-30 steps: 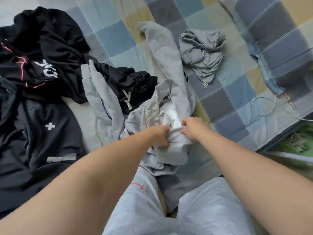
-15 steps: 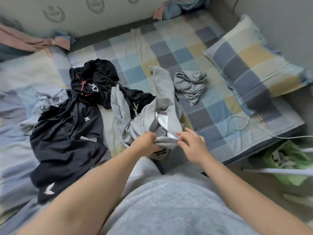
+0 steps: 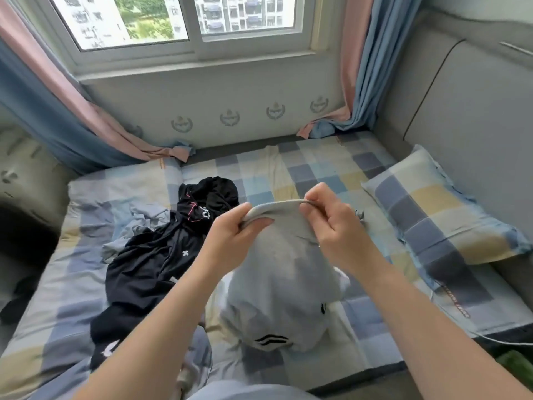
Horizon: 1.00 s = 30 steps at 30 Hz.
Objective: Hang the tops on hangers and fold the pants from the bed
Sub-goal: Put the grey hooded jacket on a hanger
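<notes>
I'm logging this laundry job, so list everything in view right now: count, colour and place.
grey garment: one, light grey, held up, centre of view
black clothes: pile, black, on the sheet, left of it
bed sheet: one, blue-grey-yellow checks, under everything
pillow: one, same checks, right side
curtains: two, pink and blue, flanking the window
window: one, white frame, far wall
left hand: one, grips the garment's top edge
right hand: one, grips the same edge

white cross (image 3: pixel 185 253) on black garment (image 3: pixel 144 272), lettering unreadable
</notes>
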Available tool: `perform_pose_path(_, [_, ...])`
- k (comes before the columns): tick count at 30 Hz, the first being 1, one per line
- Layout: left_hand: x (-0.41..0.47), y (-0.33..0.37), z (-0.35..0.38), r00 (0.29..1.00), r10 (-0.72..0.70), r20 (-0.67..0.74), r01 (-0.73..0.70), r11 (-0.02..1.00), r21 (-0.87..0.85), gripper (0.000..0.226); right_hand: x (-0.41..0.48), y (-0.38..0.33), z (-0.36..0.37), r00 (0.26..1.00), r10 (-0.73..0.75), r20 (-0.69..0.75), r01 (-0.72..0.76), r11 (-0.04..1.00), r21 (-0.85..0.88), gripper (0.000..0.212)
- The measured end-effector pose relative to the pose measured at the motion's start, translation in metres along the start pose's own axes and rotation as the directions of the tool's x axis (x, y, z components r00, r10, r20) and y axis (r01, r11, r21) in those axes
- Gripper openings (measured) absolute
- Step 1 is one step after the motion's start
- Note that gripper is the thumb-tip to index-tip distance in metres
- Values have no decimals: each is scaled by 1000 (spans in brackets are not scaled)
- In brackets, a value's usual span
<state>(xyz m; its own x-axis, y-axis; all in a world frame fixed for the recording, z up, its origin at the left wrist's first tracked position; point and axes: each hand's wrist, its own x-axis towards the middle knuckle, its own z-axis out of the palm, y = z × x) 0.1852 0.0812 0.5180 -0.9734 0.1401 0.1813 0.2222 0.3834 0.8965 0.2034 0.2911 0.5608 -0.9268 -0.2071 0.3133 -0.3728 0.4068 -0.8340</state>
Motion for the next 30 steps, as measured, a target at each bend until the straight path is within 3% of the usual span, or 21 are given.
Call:
perform_pose_path(5, [19,72,-58,971,158,-177,-163,986,-17,39,48,-66,-3,988,-125,-95,140,975,174,15])
perform_pose_path(8, [28,107,-94,928,235,-288,-249,968,-11,44,73,-103,1,989,-141,-41,147,934,327,19])
perform_pose_path(15, [25,147,-160,866,360,-346,-390,920,-20,43,100,-127,31,982,-163,97,134,958,254,34])
perform_pose_path(18, [17,147,-180,836,395,-381,-436,900,-25,46,105,-96,63,992,-91,85,75,981,179,32])
perform_pose_path(21, [8,142,-209,797,403,-449,-456,890,-11,48,95,-46,102,981,162,107,-184,952,245,25])
perform_pose_path(24, [4,124,-239,775,386,-501,-429,903,34,48,78,-13,131,918,371,138,-396,870,292,32])
perform_pose_path(27, [-1,93,-258,816,350,-459,-357,931,76,45,76,-21,149,912,399,95,-410,873,266,15])
perform_pose_path(30, [-6,59,-273,894,226,-388,-249,969,-9,38,85,-58,160,955,296,-3,-287,930,231,22])
